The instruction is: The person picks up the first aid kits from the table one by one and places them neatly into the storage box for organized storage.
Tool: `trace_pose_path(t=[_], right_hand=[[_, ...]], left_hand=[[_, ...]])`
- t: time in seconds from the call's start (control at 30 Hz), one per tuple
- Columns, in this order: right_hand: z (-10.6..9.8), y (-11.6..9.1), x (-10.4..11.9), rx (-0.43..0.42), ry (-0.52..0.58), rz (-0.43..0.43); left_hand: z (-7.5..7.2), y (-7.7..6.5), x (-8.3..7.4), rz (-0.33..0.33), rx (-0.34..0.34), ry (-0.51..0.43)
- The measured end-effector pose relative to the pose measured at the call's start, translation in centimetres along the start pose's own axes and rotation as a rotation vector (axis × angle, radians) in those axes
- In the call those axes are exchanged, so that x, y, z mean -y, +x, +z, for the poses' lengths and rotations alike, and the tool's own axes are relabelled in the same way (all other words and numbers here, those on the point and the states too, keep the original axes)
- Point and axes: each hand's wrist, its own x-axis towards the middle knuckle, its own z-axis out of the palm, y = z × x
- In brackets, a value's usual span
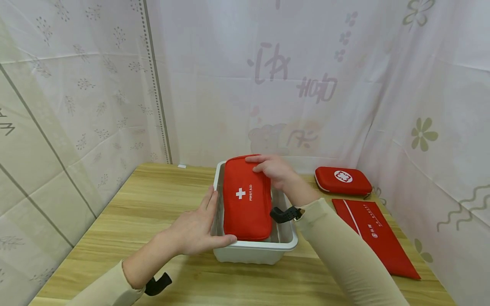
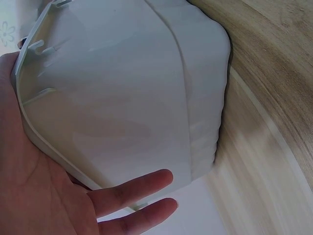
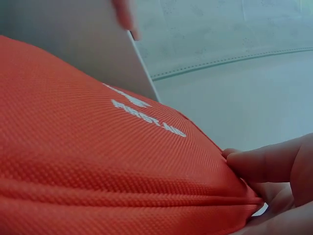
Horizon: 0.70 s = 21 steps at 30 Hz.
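- Holding a red first-aid pouch tilted in a white plastic tub on our table; our right hand curls its grip round the pouch's far top edge.
- Our left hand lies flat and open against the tub's left wall, thumb touching the pouch's near corner.
- To the right, well apart from the tub, sit a red hard case with a white emblem and a flat red folder with small white writing we cannot read.
- The pouch shows a white cross and "FIRST AID".
- Patterned curtains hang behind the table.
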Motion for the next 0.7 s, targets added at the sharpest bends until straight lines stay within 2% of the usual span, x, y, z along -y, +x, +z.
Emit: trace_pose_path(t=[0.3, 0.43, 0.7], right_hand=[[1.1, 0.6, -0.9, -0.004, -0.053, 0.043], [1.4, 1.0, -1.3, 0.004, -0.041, 0.076], [1.6, 1.2, -2.1, 0.068, -0.024, 0.135]], left_hand=[[0.0, 0.0, -0.1, 0.000, -0.007, 0.008], [0.0, 0.0, 0.0, -0.006, -0.003, 0.000], [-0.1, 0.1, -0.1, -0.013, 0.018, -0.019]])
